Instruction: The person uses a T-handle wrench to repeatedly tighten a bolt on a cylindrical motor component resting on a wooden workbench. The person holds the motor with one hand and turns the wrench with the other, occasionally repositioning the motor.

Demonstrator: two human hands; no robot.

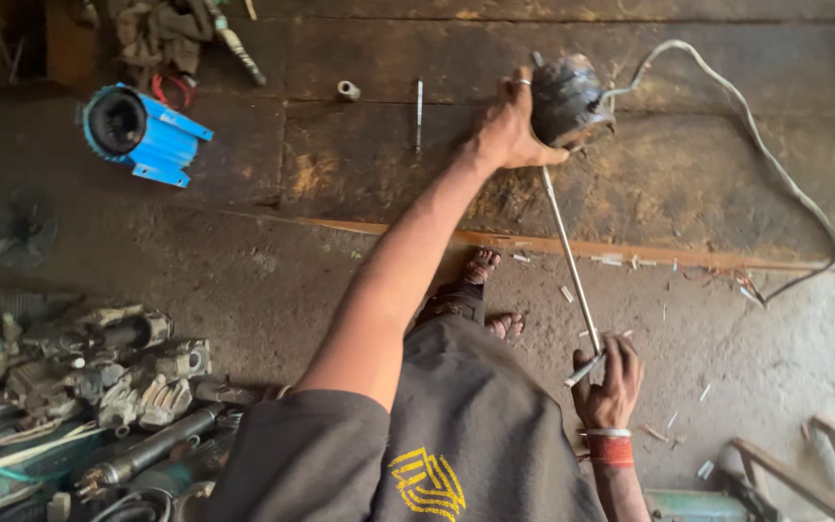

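Noted: my left hand (pixel 511 126) clamps the dark round motor core (pixel 567 97) on the far slab, while my right hand (pixel 608 379) fists the long steel rod (pixel 570 259) running near-to-far into it.

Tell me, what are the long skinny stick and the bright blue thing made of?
The long rod, held by the right hand, looks like bare metal: thin, straight and shiny grey. The blue housing looks like painted metal, perhaps cast, with ribbed fins and a dark round opening; plastic cannot be ruled out. The dark round part under the left hand seems to be dull, grimy metal.
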